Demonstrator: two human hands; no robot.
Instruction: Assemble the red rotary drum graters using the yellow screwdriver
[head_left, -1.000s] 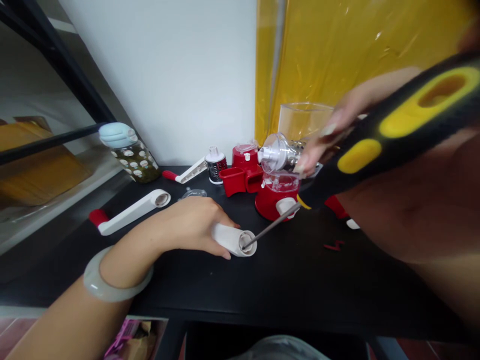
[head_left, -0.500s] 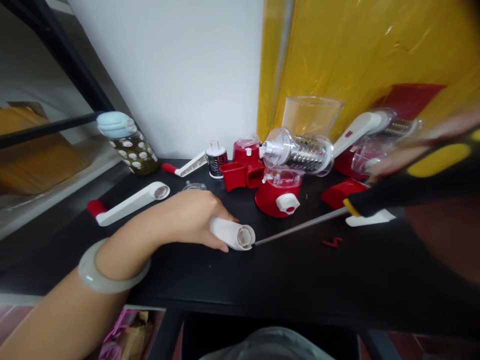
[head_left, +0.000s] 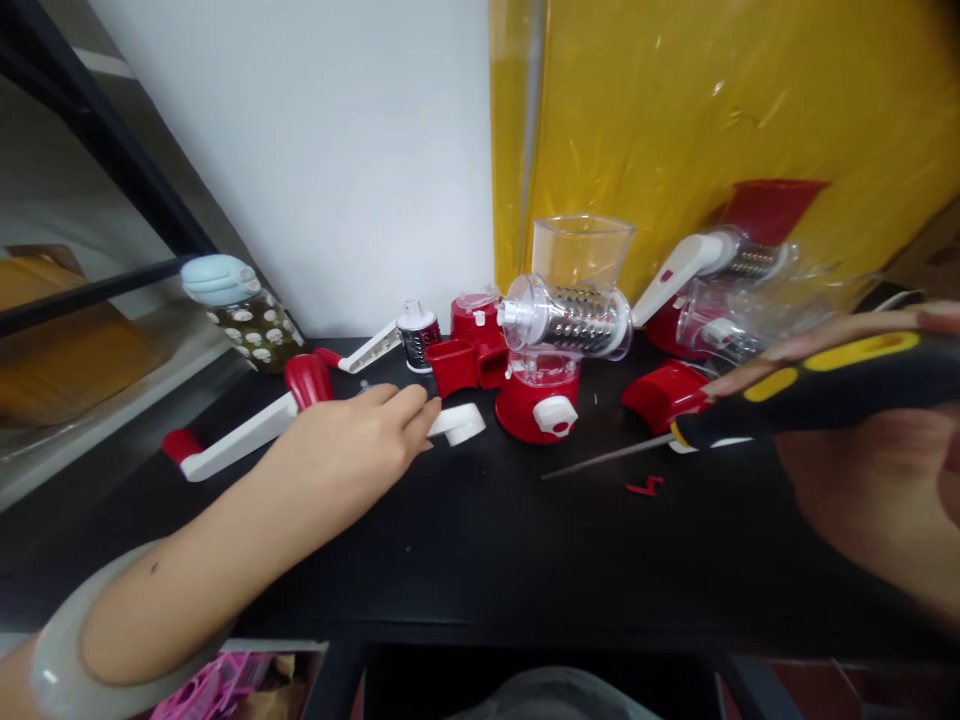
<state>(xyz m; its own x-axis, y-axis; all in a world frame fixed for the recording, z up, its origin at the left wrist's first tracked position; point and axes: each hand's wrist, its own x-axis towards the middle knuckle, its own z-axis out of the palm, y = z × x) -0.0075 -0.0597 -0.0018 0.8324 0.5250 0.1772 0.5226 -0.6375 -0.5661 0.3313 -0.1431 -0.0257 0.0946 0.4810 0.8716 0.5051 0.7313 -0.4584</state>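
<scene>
- Withdrawn: the screwdriver (head_left: 817, 385) tip has drawn back from the white handle (head_left: 459, 424). The two now lie well apart, contact broken.
- Left hand (head_left: 352, 445), centre-left of frame, has let go. Its fingers are slack and stretched, tips at the white handle; touching or not, cannot tell.
- Right hand (head_left: 877, 470), at the right edge, is closed round the screwdriver grip, with the shaft low over the worktop (head_left: 480, 560).
- Red grater (head_left: 536, 400) and loose parts crowd the rear. A small red clip (head_left: 645, 488) lies just beside the shaft.
- Open room runs along the front edge, lower frame.

Blue-lidded jar (head_left: 240, 305), red-based drum grater (head_left: 559, 345), yellow sheet (head_left: 675, 120) behind black table (head_left: 525, 560).
</scene>
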